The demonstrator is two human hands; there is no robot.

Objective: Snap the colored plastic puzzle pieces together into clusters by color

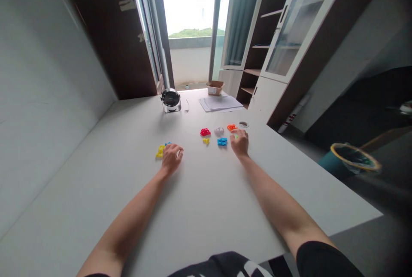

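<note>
My left hand (172,157) rests low over the white table with its fingers loosely curved and a gap between thumb and fingers. Beside it lie a yellow plastic piece (160,152) and a partly hidden blue piece (168,144). To the right, my right hand (240,142) reaches over a small green piece (236,136), which shows between thumb and fingers set apart. Its fingertips are close to an orange piece (231,127); contact is unclear. Between my hands are a red piece (205,132), a pale translucent piece (219,131), a small yellow piece (206,141) and a blue block-like piece (222,141).
At the table's far side stand a round silver-framed object (171,100) and a small cardboard box (215,88) behind papers (223,103). A round cable hole (243,124) is near the right edge. A lined bin (334,163) stands beyond that edge.
</note>
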